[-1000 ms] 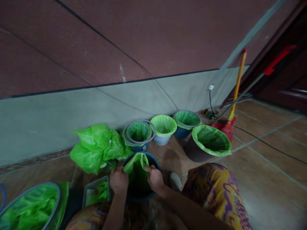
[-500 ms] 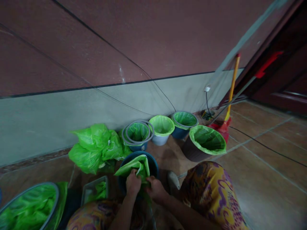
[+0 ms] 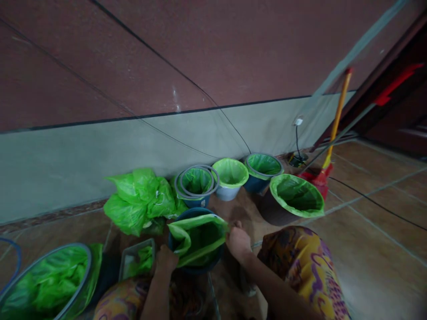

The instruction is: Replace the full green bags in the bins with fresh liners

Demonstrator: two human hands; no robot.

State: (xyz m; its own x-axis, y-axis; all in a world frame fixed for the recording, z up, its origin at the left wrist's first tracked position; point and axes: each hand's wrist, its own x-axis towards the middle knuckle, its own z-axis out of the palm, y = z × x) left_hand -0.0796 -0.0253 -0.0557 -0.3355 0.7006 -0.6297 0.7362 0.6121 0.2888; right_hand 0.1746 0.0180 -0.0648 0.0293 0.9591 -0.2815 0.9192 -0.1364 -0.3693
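A dark blue bin point(image 3: 187, 215) stands on the floor right in front of me. A green plastic bag point(image 3: 199, 235) is stretched open across its mouth. My left hand point(image 3: 166, 260) grips the bag's near left edge with closed fingers. My right hand point(image 3: 237, 240) pinches the bag's right edge and holds it out past the bin's rim. Both forearms come up from the bottom of the view, over knees in yellow and purple patterned cloth.
Along the wall stand several bins lined with green bags: point(image 3: 197, 183), point(image 3: 231, 174), point(image 3: 263, 166), and a large dark bin point(image 3: 296, 195). A heap of green bags point(image 3: 140, 200) lies left. A tray point(image 3: 136, 264) and a big lined basin point(image 3: 46, 280) are near left. A broom point(image 3: 328, 146) leans right.
The hands have gone from bunched together on the folded bag to wide apart, pulling its mouth open over the blue bin. The view has shifted slightly.
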